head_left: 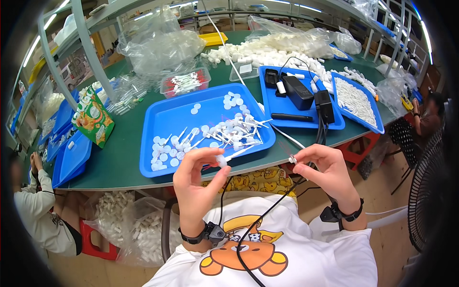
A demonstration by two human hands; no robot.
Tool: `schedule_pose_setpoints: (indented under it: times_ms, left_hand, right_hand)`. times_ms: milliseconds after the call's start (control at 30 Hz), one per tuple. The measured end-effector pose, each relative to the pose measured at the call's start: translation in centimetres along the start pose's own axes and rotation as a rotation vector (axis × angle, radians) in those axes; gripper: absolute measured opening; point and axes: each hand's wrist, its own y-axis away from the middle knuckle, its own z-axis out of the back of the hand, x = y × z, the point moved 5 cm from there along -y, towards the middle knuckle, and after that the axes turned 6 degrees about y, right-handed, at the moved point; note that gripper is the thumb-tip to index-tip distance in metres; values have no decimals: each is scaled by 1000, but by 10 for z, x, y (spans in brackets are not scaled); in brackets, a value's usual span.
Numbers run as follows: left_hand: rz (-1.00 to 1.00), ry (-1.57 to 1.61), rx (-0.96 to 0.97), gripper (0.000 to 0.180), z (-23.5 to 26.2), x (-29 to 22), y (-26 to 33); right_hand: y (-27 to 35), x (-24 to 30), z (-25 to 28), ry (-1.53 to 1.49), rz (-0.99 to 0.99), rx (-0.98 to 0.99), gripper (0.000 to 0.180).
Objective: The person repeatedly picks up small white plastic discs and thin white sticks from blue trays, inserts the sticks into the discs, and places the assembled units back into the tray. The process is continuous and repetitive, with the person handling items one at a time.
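Observation:
My left hand pinches a small white plastic cap with a thin stem between thumb and fingers, just in front of the table edge. My right hand holds a tiny clear round part at its fingertips, a short way right of the cap. Both hands hover over my lap. Right behind them lies a big blue tray with several white round caps and white stemmed pieces scattered in it.
A second blue tray holds black boxes and cables, a third holds white sticks. Behind lie a heap of white parts, clear bags and a clear box of swabs. People sit at far left and right. A fan stands at right.

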Motion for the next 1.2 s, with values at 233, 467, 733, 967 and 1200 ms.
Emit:
schedule_pose_setpoints:
  times_ms: [233,467,733,967,1200]
  left_hand:
    - [-5,-655,-125,18,38,10,-15]
    - [-78,-474,2,14,11,-7,-12]
    - [207,401,270,25,-46,15,17]
    - [219,617,218,21,-34,24,10]
    - [273,526,-18,22,-13,22,11]
  right_hand:
    - [-11,-13,-3,144,-16,-30,20]
    - [-3,1,-17,152,75,-25,21]
    - [0,20,-48,255,333,10,24]
    - [-23,25,-65,148,330,58,24]
    - [-47,34,-70,363,388,115,19]
